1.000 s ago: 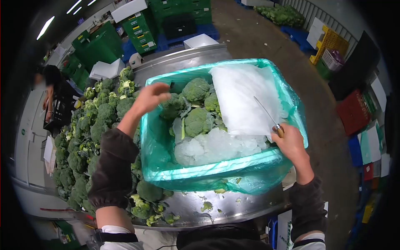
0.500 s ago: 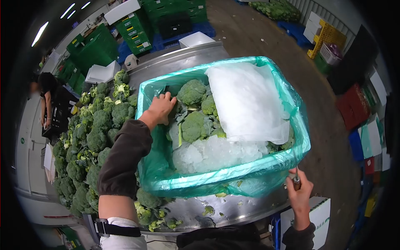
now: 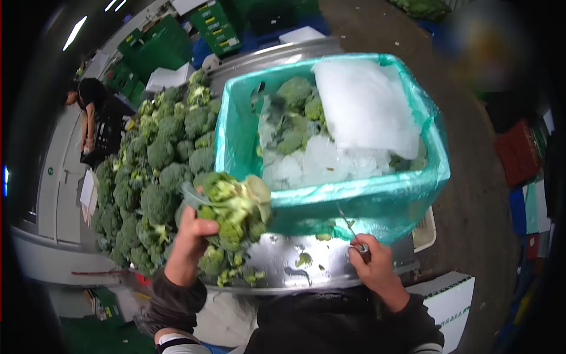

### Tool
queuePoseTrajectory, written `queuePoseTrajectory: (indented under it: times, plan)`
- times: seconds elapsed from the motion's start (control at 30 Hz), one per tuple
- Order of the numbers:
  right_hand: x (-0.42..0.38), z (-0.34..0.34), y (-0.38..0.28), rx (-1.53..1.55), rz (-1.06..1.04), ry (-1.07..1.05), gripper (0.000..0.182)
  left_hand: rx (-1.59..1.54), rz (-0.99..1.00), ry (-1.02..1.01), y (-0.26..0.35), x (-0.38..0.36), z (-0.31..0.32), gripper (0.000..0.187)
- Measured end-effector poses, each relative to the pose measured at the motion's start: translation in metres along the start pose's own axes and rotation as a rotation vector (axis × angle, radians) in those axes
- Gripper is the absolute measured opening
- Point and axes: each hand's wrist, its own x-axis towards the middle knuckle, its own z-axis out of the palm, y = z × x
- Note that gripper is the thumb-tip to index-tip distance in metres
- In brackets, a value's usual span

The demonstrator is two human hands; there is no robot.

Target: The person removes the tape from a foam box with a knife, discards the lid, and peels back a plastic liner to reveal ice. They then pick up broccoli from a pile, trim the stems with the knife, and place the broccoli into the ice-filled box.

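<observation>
My left hand grips a broccoli head, its cut stem turned up toward me, in front of the crate's near left corner. In my right hand is a small knife, its thin blade pointing up and left, close to the crate's near side. The crate is lined with green plastic film. Inside it lie broccoli heads, loose crushed ice and a white bag, apparently full of ice.
A large heap of broccoli covers the left of the metal table. Broccoli scraps lie near its front edge. A white box stands at lower right. Another person bends over a black crate at far left; green crates stack behind.
My left hand has come out of the crate and now holds a broccoli head near me. My right hand with the knife has moved left, in front of the crate. The view has shifted.
</observation>
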Motion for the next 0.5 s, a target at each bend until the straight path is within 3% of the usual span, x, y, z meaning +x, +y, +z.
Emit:
queuePoseTrajectory:
  times: [0.1,0.3,0.43,0.5]
  plan:
    - [-0.003,0.014,-0.017,-0.056,-0.162,-0.108,0.021,-0.315,-0.297,0.094,-0.055,-0.054,0.011,0.071]
    - [-0.013,0.036,-0.011,-0.114,-0.204,-0.333,0.015,-0.206,-0.483,0.268,-0.134,-0.098,0.011,0.068]
    - [-0.026,0.04,-0.012,-0.162,-0.187,-0.406,0.018,-0.072,-0.372,0.224,-0.112,-0.104,0.04,0.076]
    - [-0.036,0.048,-0.009,-0.195,-0.159,-0.351,0.016,0.093,-0.155,0.254,-0.117,-0.106,0.045,0.081]
